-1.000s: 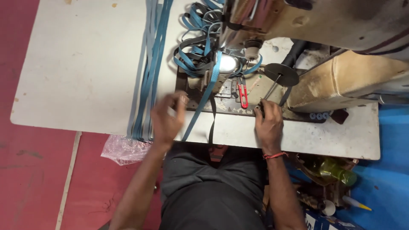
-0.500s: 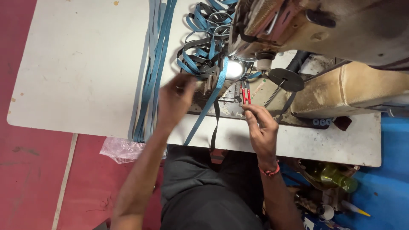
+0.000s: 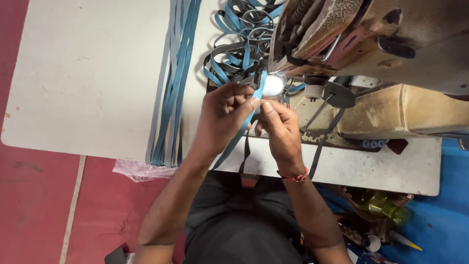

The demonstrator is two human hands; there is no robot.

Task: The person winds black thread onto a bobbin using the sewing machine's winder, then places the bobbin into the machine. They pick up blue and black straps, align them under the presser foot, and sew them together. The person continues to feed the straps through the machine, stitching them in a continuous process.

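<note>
Centre frame: left hand [image 3: 222, 120] fingers curled, pinching narrow blue woven strap [image 3: 243, 124]. Right hand [image 3: 279, 129] fingertips closed on same strap, just beside left. Behind, upper centre: worn grey metal sewing machine [image 3: 371, 44]; tangled blue-grey strap heap [image 3: 234, 44].

A pale worktop [image 3: 88, 83] fills the left of the view, its surface scuffed and speckled; a bundle of long blue and grey straps [image 3: 171, 88] lies lengthwise across it and hangs over the near edge; a crumpled bit of clear pink plastic [image 3: 139, 170] sticks out from under that edge; the floor [image 3: 34, 205] below is red, with a blue sheet [image 3: 439, 230] at the right; a greenish bottle [image 3: 383, 205] lies among clutter under the worktop's right end.
</note>
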